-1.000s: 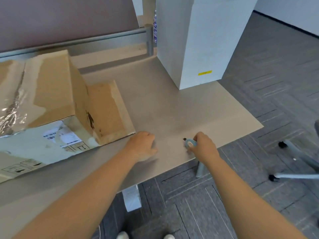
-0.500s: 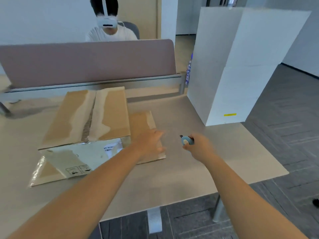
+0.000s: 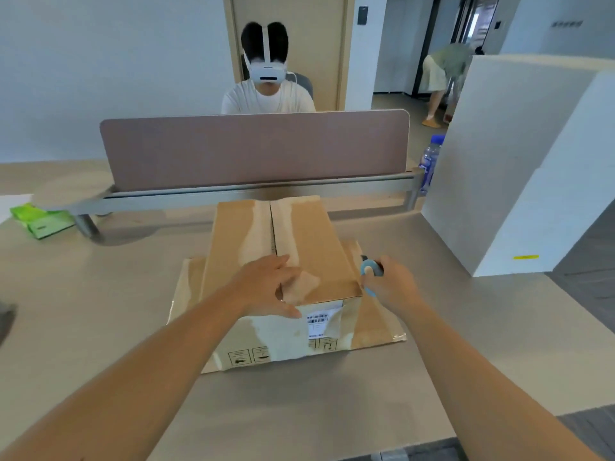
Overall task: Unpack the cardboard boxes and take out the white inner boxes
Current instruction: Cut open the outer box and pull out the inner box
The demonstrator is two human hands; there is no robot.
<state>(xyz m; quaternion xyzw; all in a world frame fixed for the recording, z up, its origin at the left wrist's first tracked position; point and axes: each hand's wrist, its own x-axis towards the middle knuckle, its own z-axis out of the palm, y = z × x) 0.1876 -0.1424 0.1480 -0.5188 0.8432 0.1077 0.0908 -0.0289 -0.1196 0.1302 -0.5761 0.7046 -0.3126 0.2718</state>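
On desk, one cardboard box, left hand flat on it, right hand gripping one blue cutter.

Even, bright indoor light, soft shadows, slight overall blur, and wide-angle bending at the edges.
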